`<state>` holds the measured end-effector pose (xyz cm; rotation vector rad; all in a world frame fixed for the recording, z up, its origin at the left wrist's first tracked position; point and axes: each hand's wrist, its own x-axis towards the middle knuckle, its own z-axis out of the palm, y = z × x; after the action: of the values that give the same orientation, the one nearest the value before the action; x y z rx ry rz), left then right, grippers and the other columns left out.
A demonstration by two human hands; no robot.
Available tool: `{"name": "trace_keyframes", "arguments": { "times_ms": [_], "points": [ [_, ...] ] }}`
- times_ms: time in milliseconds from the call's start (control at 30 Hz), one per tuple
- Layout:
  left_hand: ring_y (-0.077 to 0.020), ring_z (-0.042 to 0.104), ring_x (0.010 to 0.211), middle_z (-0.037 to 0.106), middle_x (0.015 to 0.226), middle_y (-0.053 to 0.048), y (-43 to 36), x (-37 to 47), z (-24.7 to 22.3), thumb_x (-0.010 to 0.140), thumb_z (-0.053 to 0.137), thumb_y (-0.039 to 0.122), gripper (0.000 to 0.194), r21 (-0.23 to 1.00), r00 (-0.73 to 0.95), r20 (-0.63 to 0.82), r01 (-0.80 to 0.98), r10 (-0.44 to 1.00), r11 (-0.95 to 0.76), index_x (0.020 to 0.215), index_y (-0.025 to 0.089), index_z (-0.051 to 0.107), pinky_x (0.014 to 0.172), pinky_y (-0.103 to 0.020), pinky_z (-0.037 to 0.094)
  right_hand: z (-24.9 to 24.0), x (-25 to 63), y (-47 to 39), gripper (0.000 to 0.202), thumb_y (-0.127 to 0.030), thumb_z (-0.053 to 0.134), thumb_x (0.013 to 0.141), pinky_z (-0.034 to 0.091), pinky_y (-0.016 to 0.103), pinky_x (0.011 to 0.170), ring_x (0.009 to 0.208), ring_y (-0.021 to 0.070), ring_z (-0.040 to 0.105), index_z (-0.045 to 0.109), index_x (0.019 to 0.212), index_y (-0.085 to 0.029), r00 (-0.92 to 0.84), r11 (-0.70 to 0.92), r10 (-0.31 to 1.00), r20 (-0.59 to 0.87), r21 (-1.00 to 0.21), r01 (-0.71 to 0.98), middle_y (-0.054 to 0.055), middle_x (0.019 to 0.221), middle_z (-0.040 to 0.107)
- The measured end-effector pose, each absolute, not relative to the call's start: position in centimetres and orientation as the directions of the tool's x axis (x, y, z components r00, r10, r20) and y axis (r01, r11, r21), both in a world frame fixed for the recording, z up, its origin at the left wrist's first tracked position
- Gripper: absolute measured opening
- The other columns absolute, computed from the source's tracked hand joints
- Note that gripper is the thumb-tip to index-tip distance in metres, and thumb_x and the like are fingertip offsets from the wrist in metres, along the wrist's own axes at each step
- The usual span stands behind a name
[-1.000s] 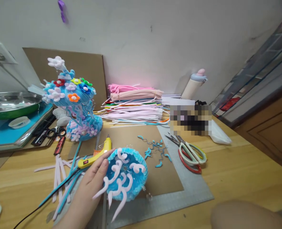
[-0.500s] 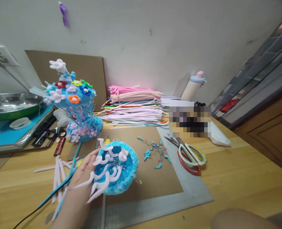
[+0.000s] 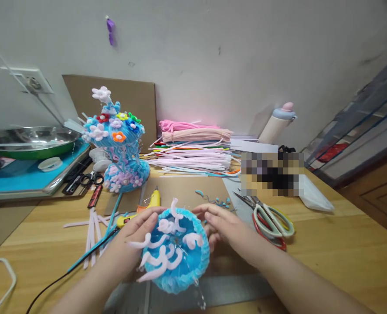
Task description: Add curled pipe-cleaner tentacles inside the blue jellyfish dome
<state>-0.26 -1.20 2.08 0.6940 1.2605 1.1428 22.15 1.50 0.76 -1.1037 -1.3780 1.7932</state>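
A blue pipe-cleaner jellyfish [image 3: 201, 244] is tipped so that its round hollow underside faces me, with pale pink curled strands and clear bead strings inside. My left hand [image 3: 137, 231] grips its left rim, partly behind the strands. At the upper right rim is my right hand [image 3: 224, 229], fingers curled against the edge and some fingertips hidden behind it. A yellow glue gun [image 3: 154, 198] lies just beyond my left hand. Behind the jellyfish, small blue pieces on wire [image 3: 218, 201] rest on a brown board [image 3: 187, 185].
A finished-looking blue flowered pipe-cleaner piece [image 3: 115, 135] stands at left, near small black scissors [image 3: 92, 178]. Bundled pipe cleaners [image 3: 193, 157] lie at the back. Large scissors [image 3: 272, 222] sit at right; a steel pan [image 3: 36, 148] is far left. A cord [image 3: 54, 281] crosses the left side.
My right hand has come in from the lower right to the jellyfish's right rim. The jellyfish has moved lower and slightly right in view. The view has shifted left.
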Motion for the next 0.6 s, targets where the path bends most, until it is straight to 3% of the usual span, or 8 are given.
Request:
{"name": "trace_keyframes", "arguments": {
  "times_ms": [67,133,267,433,600],
  "points": [
    [-0.0189,0.066,0.065,0.077,0.08,-0.006,-0.9,-0.1,1.7,0.071,0.08,0.046,0.035,0.907,0.037,-0.356,-0.229,0.934,0.354,0.094,0.019,0.078,0.058,-0.025,0.05,0.2,22.2,1.2,0.043,-0.052,0.054,0.091,0.054,0.025,0.051,0.059,0.0119,0.062,0.054,0.119,-0.02,-0.587,-0.458,0.746,-0.316,-0.882,-0.107,0.002,0.083,0.065],
    [-0.0201,0.068,0.072,0.077,0.085,-0.006,-0.5,-0.1,1.2,0.076,0.076,0.046,0.034,0.921,0.111,-0.33,-0.179,0.938,0.345,0.098,0.02,0.077,0.064,-0.026,0.05,-0.6,22.5,0.8,0.043,-0.049,0.058,0.09,0.056,0.026,0.053,0.057,0.0119,0.064,0.051,0.122,-0.021,-0.656,-0.531,0.691,-0.304,-0.829,-0.176,-0.001,0.075,0.064],
    [-0.0239,0.069,0.081,0.077,0.09,-0.007,0.4,-0.1,0.9,0.08,0.069,0.052,0.04,0.942,0.145,-0.305,-0.102,0.941,0.321,0.101,0.019,0.075,0.07,-0.029,0.051,-1.2,22.9,0.5,0.039,-0.04,0.067,0.085,0.058,0.026,0.055,0.06,0.0124,0.067,0.052,0.115,-0.02,-0.652,-0.547,0.699,-0.294,-0.807,-0.223,-0.001,0.078,0.067],
    [-0.0261,0.067,0.096,0.076,0.104,-0.007,0.8,0.1,1.0,0.085,0.06,0.058,0.048,0.964,0.125,-0.261,0.085,0.957,0.252,0.108,0.018,0.072,0.082,-0.032,0.051,-1.0,22.5,0.9,0.044,-0.046,0.066,0.082,0.058,0.026,0.05,0.056,0.0142,0.067,0.051,0.114,-0.019,-0.609,-0.553,0.717,-0.339,-0.809,-0.2,-0.001,0.071,0.067],
    [-0.0275,0.067,0.101,0.075,0.106,-0.008,0.9,0.1,0.2,0.084,0.058,0.063,0.053,0.96,0.106,-0.275,0.086,0.955,0.267,0.108,0.018,0.071,0.084,-0.033,0.052,-1.1,22.5,0.8,0.044,-0.045,0.066,0.082,0.057,0.025,0.045,0.051,0.0135,0.065,0.05,0.114,-0.019,-0.588,-0.563,0.713,-0.382,-0.812,-0.155,-0.001,0.068,0.066]
  ]
}}
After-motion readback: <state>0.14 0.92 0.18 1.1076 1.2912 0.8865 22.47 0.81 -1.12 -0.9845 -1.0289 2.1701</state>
